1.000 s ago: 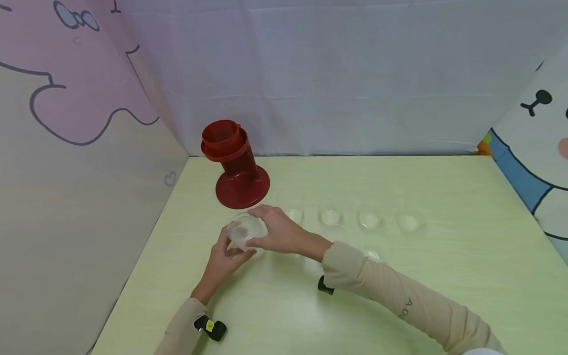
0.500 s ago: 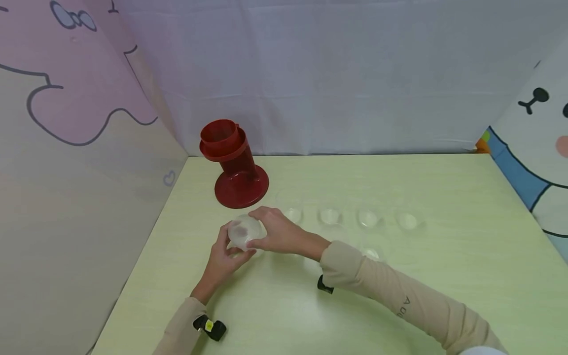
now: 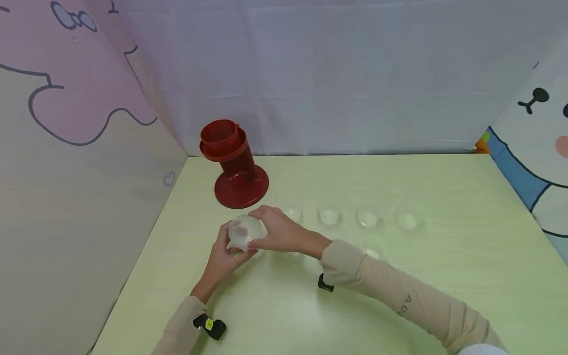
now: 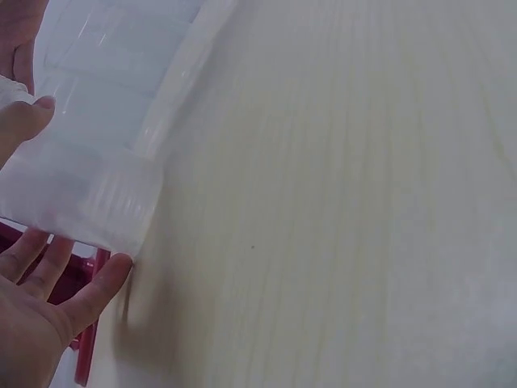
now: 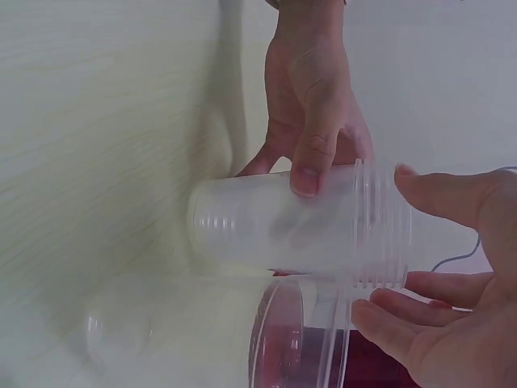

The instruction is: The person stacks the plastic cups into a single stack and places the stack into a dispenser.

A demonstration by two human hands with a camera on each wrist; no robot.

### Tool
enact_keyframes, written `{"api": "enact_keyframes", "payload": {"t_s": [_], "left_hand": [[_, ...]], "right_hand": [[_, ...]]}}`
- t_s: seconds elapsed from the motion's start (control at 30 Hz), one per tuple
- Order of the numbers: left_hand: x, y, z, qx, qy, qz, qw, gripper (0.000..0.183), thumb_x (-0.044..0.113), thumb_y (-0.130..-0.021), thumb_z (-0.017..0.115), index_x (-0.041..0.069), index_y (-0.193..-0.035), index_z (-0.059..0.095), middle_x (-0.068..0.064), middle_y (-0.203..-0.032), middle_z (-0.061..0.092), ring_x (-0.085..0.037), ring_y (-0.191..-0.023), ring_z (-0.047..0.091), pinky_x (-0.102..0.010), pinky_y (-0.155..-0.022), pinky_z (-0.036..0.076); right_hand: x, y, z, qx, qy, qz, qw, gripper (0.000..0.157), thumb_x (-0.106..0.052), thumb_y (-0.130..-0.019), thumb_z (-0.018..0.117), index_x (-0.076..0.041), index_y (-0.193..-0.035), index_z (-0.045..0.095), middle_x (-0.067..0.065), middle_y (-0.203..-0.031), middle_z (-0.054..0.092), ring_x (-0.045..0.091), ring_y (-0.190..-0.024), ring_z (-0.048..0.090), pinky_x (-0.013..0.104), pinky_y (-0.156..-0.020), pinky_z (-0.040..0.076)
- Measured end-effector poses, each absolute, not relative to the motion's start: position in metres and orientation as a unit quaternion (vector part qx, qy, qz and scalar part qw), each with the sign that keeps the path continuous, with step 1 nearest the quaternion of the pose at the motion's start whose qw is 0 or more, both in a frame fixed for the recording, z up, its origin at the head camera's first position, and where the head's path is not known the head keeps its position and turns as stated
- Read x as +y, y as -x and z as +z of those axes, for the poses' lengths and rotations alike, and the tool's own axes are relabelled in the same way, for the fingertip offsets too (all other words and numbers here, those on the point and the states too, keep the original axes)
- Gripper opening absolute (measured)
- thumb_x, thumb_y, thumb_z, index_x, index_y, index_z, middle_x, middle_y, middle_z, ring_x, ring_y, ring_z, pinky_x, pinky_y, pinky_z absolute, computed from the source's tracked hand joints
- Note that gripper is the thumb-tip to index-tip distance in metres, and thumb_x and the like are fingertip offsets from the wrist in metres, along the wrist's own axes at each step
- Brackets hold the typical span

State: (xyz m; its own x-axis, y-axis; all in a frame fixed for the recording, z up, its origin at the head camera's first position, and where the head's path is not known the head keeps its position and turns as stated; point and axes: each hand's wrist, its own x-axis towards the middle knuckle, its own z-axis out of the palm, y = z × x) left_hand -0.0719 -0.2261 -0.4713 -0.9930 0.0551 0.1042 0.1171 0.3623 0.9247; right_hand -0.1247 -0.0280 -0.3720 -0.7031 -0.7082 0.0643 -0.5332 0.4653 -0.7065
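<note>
A stack of clear plastic cups, nested in one another, is held just above the table between both hands. My left hand grips its side from the left in the head view. In the right wrist view the left thumb lies along the stack's wall. My right hand holds the rim end, thumb and fingers spread round it. Several rims show one behind another at that end in the right wrist view. Single clear cups stand in a row on the table to the right, faint against it.
A dark red plastic stand with a round base and a cup-shaped top stands behind the hands. Another clear cup sits nearer, partly behind the right sleeve. White cloth backs the pale table; printed panels flank it.
</note>
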Motion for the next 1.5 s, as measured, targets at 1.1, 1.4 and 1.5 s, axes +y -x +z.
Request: {"api": "enact_keyframes", "payload": {"t_s": [1.1, 1.4, 1.5], "left_hand": [[-0.228, 0.073, -0.475, -0.835, 0.05, -0.548, 0.017, 0.075, 0.027, -0.075, 0.082, 0.02, -0.135, 0.036, 0.0, -0.131, 0.047, -0.023, -0.119, 0.046, -0.047, -0.091, 0.049], [-0.224, 0.07, -0.468, -0.839, 0.04, -0.543, 0.011, 0.076, 0.027, -0.076, 0.081, 0.017, -0.136, 0.035, -0.003, -0.132, 0.047, -0.025, -0.12, 0.045, -0.047, -0.091, 0.049], [-0.227, 0.072, -0.477, -0.837, 0.038, -0.545, 0.015, 0.076, 0.031, -0.074, 0.082, 0.021, -0.135, 0.037, 0.001, -0.131, 0.047, -0.023, -0.119, 0.046, -0.047, -0.09, 0.05]], "right_hand": [[0.016, 0.113, -0.349, 0.843, 0.374, -0.379, 0.077, 0.06, -0.023, -0.08, 0.076, -0.008, -0.132, 0.049, 0.002, -0.129, 0.052, 0.018, -0.121, 0.047, 0.038, -0.1, 0.042], [0.031, 0.106, -0.352, 0.84, 0.372, -0.388, 0.079, 0.058, -0.022, -0.081, 0.076, -0.007, -0.13, 0.05, 0.002, -0.128, 0.052, 0.02, -0.121, 0.047, 0.038, -0.101, 0.041], [0.035, 0.104, -0.352, 0.838, 0.373, -0.391, 0.073, 0.057, -0.022, -0.081, 0.076, -0.006, -0.129, 0.051, 0.002, -0.128, 0.053, 0.02, -0.121, 0.048, 0.038, -0.101, 0.041]]}}
